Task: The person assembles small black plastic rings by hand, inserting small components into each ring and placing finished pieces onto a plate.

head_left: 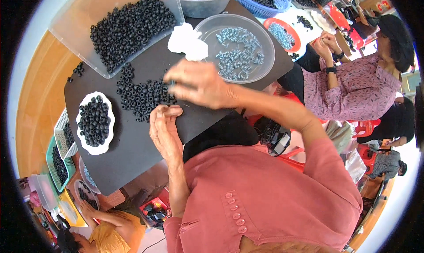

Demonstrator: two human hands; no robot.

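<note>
On the dark tabletop [137, 158], a loose pile of black ring-shaped pieces [140, 95] lies in front of me. My left hand [164, 130] rests beside the pile's near edge, its fingers bent and pressed together; what they hold, if anything, is hidden. Above and right of it, my right hand [202, 83] is smeared by motion. A small bluish spot shows at its fingertips, too blurred to name. Small blue coiled springs [240, 54] lie in a clear round tub [268, 54] beyond the right hand. Crumpled white tissue [187, 41] touches that tub's left side.
A clear bin [66, 26] of black pieces stands at the far left. A scalloped white dish [110, 116] holds more. Other containers include a blue basket [282, 0] and a red plate [297, 36]. Co-workers sit at right [353, 83] and lower left [117, 231].
</note>
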